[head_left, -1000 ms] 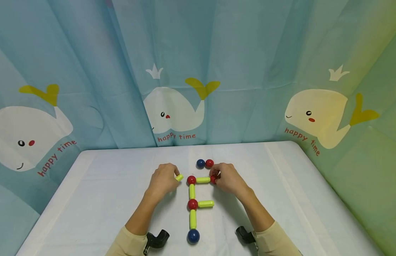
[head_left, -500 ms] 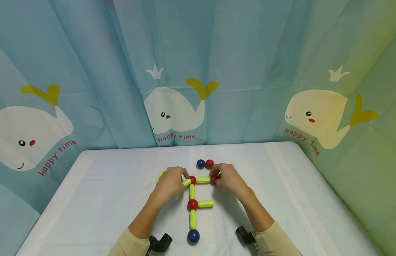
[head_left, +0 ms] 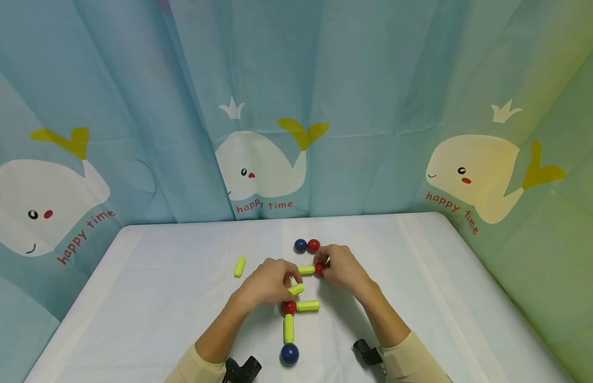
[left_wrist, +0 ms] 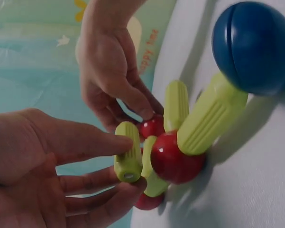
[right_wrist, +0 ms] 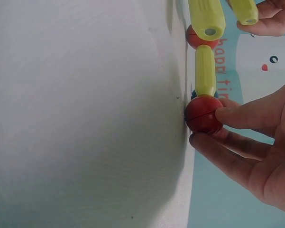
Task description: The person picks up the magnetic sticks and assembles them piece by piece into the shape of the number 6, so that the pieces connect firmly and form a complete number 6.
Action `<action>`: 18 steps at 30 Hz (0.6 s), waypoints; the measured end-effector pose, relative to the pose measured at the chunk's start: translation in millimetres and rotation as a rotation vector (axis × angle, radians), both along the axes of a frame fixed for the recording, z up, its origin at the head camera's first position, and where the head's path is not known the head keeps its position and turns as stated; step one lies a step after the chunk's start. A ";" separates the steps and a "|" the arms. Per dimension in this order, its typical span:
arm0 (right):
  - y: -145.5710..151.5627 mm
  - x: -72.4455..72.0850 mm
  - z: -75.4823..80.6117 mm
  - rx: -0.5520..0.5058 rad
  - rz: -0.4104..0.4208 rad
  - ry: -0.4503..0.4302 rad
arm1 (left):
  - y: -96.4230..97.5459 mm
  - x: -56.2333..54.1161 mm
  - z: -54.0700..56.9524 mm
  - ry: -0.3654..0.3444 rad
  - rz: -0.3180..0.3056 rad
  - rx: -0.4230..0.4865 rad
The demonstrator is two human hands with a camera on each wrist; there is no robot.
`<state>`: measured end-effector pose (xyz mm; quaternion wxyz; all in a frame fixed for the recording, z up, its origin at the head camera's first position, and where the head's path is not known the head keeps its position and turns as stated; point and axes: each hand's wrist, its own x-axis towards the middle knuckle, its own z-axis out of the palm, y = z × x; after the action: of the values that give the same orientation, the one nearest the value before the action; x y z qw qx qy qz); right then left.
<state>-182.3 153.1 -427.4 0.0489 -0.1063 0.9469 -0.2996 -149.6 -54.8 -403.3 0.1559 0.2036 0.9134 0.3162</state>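
Note:
My left hand (head_left: 269, 282) pinches a yellow-green magnetic rod (left_wrist: 128, 152) between thumb and fingers, held above a joined figure of rods and balls. My right hand (head_left: 344, 268) pinches a red ball (right_wrist: 204, 115) at the right end of the figure's top rod (head_left: 306, 270). Below the left hand, a middle red ball (head_left: 289, 308) joins a rod (head_left: 308, 306) pointing right and a lower rod (head_left: 289, 328). That lower rod ends at a large blue ball (head_left: 289, 354). In the head view the left hand mostly covers the top-left red ball and the upright rod beneath it.
A loose yellow-green rod (head_left: 240, 267) lies left of the figure on the white table (head_left: 157, 298). Behind the figure, a blue ball (head_left: 300, 245) and a red ball (head_left: 314, 245) touch. A whale-print curtain (head_left: 373, 175) hangs beyond the table.
Carrying its rod, the left hand has moved right and nearer the body, past the top-left ball to above the middle. This uncovers the loose rod at left. The right hand stays put.

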 end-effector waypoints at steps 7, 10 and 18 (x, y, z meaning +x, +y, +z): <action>0.4 -0.6 -0.4 -0.012 0.005 0.007 | 4.0 6.1 3.4 -0.071 -0.047 0.050; 0.6 -0.7 -0.7 -0.017 0.009 0.011 | 6.0 8.3 5.2 -0.079 -0.060 0.066; 1.3 -0.3 -1.8 -0.027 0.017 0.025 | 11.8 13.8 8.6 -0.034 -0.134 0.047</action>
<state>-182.6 154.4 -429.2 0.0382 -0.1190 0.9424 -0.3103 -135.8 -43.0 -394.7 0.1875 0.2624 0.8872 0.3299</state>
